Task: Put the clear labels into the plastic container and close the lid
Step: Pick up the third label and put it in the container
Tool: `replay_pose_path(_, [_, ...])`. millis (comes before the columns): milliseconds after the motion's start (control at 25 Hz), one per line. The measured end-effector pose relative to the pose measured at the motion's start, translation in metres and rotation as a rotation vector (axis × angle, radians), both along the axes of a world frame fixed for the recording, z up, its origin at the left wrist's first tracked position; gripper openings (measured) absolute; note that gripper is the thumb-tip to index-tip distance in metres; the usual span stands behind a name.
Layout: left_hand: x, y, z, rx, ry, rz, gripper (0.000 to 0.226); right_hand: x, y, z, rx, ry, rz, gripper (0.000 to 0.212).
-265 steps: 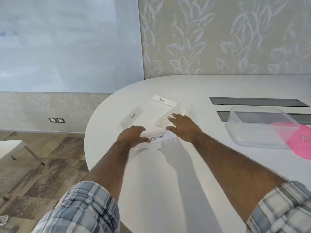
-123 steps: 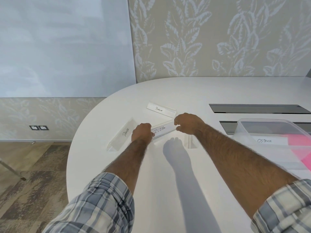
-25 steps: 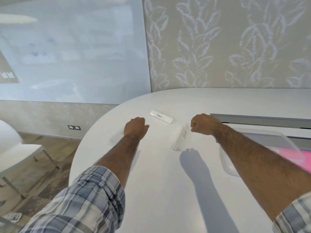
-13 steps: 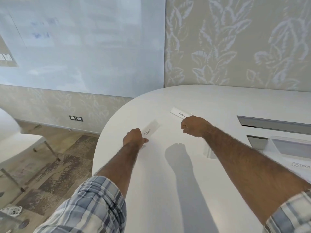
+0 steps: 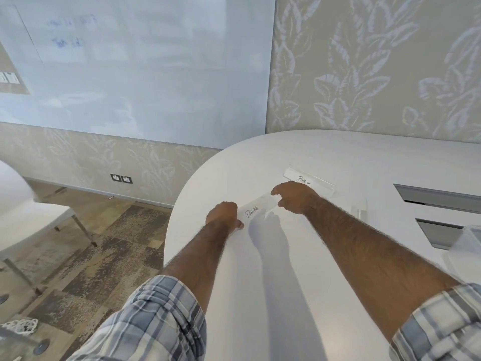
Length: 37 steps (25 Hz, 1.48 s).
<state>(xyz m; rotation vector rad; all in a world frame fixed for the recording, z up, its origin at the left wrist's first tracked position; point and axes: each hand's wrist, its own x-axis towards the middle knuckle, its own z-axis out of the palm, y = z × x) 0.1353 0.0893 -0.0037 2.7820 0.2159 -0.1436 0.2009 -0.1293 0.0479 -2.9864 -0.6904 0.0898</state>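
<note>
A clear label marked PANDA (image 5: pixel 253 210) lies on the white table (image 5: pixel 299 269) near its left edge. My left hand (image 5: pixel 223 213) grips the label's near-left end, and my right hand (image 5: pixel 294 195) pinches its far-right end. Just behind my right hand lies a second clear label marked PENGUIN (image 5: pixel 309 181). A third clear piece (image 5: pixel 360 208) stands to the right of my right forearm. Only a corner of the clear plastic container (image 5: pixel 466 246) shows at the right edge; its lid is out of view.
Two grey cable slots (image 5: pixel 437 198) are set into the table at the right. A white chair (image 5: pixel 23 217) stands on the floor to the left. The table's rounded edge runs close to my left hand.
My right hand has moved left from the PENGUIN label onto the far end of the PANDA label. My left hand stays on its near end. The view has turned left.
</note>
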Motion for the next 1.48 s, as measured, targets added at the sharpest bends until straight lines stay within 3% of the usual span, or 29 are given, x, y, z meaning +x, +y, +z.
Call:
replay_pose_path(240, [0.004, 0.021, -0.004, -0.108, 0.001, -0.115, 0.052, 0.004, 0.022, -0.014, -0.132, 0.064, 0.045, 0.066])
replay_pose_path(480, [0.000, 0.026, -0.004, -0.114, 0.005, -0.154, 0.056, -0.002, 0.022, -0.029, -0.129, 0.055, 0.092, 0.039])
replay_pose_path(720, [-0.003, 0.000, 0.017, -0.090, -0.028, -0.205, 0.055, -0.015, -0.009, -0.008, -0.090, 0.001, 0.050, 0.035])
replay_pose_path(1120, [-0.015, -0.118, 0.072, -0.022, -0.126, -0.339, 0.057, -0.056, -0.132, 0.054, -0.085, -0.077, -0.071, 0.039])
replay_pose_path(1480, [-0.053, -0.306, 0.101, -0.027, -0.193, -0.478, 0.059, -0.127, -0.319, 0.090, -0.114, -0.121, -0.214, 0.038])
